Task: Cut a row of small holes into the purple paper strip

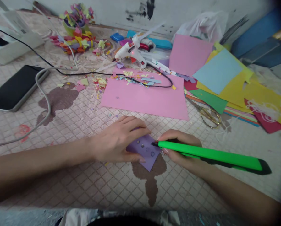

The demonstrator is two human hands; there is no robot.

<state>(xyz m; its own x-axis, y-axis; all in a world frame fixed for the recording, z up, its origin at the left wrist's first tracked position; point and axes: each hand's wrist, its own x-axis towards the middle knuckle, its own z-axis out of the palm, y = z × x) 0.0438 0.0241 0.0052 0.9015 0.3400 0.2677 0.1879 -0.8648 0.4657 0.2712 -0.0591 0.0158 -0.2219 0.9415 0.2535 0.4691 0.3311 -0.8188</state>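
A small purple paper [152,161] lies on the patterned tablecloth, with a row of several small round marks on it. My left hand [121,138] rests over its left part, fingers spread along the upper edge and the thumb at the lower left side. At the paper's right side, my right hand [180,146] grips a bright green cutter-like tool [208,153]. The tool's dark tip points at the paper beside the marks; whether it touches the paper cannot be told.
Pink paper [142,100] with scraps and a black cable lies ahead. Behind it is a white glue gun [133,51]. Gold-handled scissors [210,116] and coloured sheets [218,70] are at right, a phone [16,88] and white cable at left, paper flowers [76,44] at back left.
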